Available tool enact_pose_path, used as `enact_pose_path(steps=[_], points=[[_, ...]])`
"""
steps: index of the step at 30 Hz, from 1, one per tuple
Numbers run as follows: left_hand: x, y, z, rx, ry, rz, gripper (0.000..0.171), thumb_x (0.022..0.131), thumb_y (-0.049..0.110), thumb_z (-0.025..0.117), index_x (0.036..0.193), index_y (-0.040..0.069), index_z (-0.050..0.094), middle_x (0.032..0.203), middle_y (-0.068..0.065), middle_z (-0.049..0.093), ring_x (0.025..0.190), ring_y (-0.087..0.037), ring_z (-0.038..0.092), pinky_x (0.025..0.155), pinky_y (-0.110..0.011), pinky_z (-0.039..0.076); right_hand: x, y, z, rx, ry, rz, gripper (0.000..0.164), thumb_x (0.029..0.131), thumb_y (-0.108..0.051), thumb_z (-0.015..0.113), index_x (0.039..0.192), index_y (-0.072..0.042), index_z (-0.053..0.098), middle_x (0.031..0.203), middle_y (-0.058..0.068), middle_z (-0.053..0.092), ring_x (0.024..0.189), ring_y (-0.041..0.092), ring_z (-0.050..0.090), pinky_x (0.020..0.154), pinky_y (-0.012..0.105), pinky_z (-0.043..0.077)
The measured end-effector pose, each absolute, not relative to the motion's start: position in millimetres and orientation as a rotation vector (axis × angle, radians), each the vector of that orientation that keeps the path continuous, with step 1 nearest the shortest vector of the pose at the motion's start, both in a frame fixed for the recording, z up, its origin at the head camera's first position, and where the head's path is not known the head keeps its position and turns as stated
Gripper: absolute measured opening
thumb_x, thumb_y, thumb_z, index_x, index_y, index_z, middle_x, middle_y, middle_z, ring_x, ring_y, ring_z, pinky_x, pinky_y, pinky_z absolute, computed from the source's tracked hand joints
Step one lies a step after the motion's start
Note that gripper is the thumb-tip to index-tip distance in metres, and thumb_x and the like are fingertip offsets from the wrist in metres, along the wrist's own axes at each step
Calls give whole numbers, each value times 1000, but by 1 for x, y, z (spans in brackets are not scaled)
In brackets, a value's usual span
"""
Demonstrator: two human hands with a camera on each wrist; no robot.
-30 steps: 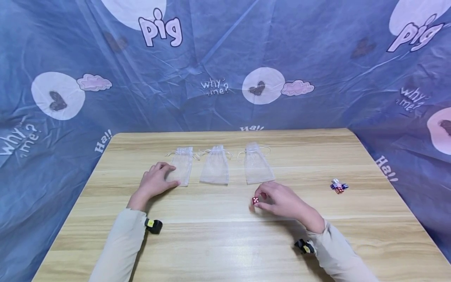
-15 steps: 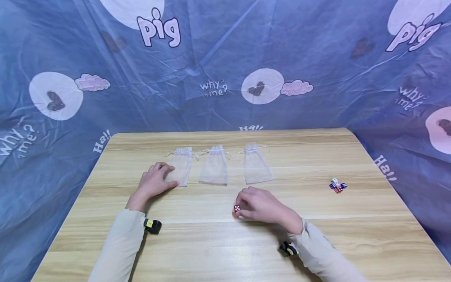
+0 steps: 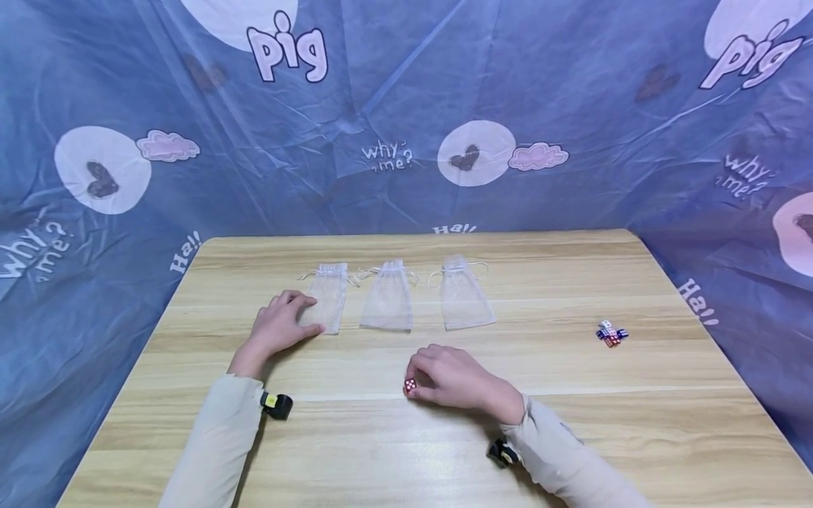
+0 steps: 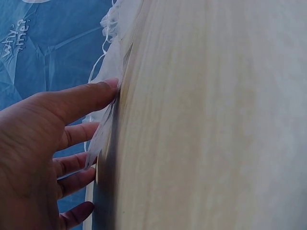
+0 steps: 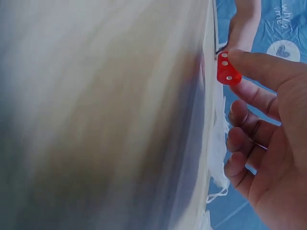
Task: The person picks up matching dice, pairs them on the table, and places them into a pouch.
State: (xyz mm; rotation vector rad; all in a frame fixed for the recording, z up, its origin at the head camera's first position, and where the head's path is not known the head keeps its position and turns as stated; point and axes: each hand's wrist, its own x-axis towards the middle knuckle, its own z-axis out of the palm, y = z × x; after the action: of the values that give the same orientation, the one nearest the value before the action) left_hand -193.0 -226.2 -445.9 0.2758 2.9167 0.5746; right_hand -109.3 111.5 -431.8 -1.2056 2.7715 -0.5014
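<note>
My right hand [image 3: 454, 379] pinches a red die [image 3: 410, 386] with white pips between thumb and index finger, just above the table. In the right wrist view the red die [image 5: 229, 69] shows at the fingertips, the other fingers curling loosely behind. At the left, my left hand [image 3: 282, 324] rests at the edge of a sheer white drawstring bag [image 3: 328, 300], thumb and fingertips touching it, fingers spread. The thumb also presses the sheer bag [image 4: 109, 103] in the left wrist view. Two similar bags lie flat alongside, a middle bag [image 3: 387, 300] and a right bag [image 3: 466, 300].
A small cluster of dice [image 3: 611, 334], red, blue and white, sits on the right side of the wooden table [image 3: 356, 451]. Blue printed cloth [image 3: 394, 85] hangs behind and around the table. Both wrists wear black cameras.
My right hand has moved left and a little nearer with the red die, from below the right bag to below the middle one. The left hand and the bags have stayed put.
</note>
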Motion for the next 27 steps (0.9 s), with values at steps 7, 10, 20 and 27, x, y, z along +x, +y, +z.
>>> enact_pose_path(steps=[7,10,20,27], points=[[-194,-227,-444,292,2924,564,65,84,51,67,135,13,54,143,-19,41,128,-43,39,98,-62,34,-111,106,-432,-1200,2752,-489,17,87,-38,68,96,-25,63,84,-14,56,78,3,49,69,21,44],[-195,-227,-444,291,2923,566,65,84,51,67,135,13,54,143,-19,41,128,-43,39,98,-62,34,-111,105,-433,-1192,2738,-484,17,87,-37,67,97,-24,63,85,-14,56,78,3,49,70,21,45],[-194,-226,-445,291,2917,566,65,84,51,67,135,13,54,143,-19,41,128,-43,39,98,-62,33,-112,101,-437,-1163,2711,-465,18,85,-37,69,97,-25,62,85,-14,54,79,3,48,70,22,45],[-193,-226,-444,290,2914,573,64,84,50,67,135,12,54,143,-20,41,128,-44,38,99,-62,33,-111,102,-436,-1123,2695,-468,27,83,-40,71,103,-24,62,92,-12,58,86,5,53,75,25,47]])
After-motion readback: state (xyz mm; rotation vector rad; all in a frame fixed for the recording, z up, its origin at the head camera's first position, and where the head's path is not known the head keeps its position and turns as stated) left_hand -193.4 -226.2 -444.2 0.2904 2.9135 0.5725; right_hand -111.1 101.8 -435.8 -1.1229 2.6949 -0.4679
